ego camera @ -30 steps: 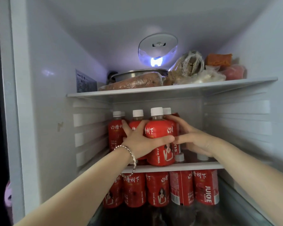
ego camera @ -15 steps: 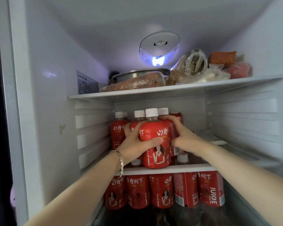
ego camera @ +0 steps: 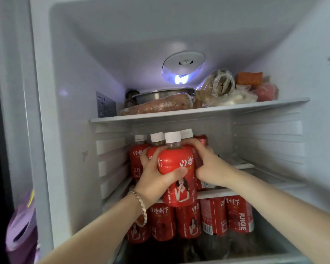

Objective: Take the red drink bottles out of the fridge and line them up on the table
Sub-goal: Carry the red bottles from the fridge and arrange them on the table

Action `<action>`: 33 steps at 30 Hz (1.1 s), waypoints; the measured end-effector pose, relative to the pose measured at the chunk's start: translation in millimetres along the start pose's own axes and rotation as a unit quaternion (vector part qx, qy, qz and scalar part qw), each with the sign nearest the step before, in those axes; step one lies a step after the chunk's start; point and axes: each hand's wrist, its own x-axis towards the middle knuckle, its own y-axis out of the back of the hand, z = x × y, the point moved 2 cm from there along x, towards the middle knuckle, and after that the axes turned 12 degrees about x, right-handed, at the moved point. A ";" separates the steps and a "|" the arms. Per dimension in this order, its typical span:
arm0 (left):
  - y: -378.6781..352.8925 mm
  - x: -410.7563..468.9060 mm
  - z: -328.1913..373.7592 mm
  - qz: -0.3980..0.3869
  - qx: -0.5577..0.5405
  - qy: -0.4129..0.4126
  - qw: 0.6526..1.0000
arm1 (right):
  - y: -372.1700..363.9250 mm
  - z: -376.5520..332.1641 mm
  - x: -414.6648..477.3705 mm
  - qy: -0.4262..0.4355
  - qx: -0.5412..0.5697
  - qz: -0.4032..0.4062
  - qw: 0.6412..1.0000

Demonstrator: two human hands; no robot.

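Several red drink bottles with white caps stand on the fridge's middle shelf. My left hand is wrapped around the front red bottle, thumb across its label; its base hangs past the shelf's front edge. Its fingers also reach round a second bottle behind. My right hand grips another red bottle just right of and behind the front one, which it mostly hides. One more bottle stands at the left. A row of red bottles fills the shelf below.
A red can stands behind my right hand. The upper shelf carries a metal pot and wrapped food in bags. The right half of the middle shelf holds flat packets. A purple object sits outside the fridge at lower left.
Both hands have tightened on the bottles and drawn them toward me. The front bottle has come forward over the shelf edge. The view has tilted upward.
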 end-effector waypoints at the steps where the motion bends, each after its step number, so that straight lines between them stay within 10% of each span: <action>1: 2.8 -4.0 2.5 0.002 -0.005 -0.004 1.000 | -1.3 -3.9 -4.0 0.000 -0.005 0.000 1.000; 18: 60.1 -123.2 61.7 0.084 0.017 -0.020 0.996 | -38.7 -74.9 -88.5 0.101 0.066 -0.056 0.991; 33: 120.9 -420.2 160.2 0.305 0.223 0.166 0.911 | -205.7 -165.5 -268.0 -0.014 0.393 -0.300 0.869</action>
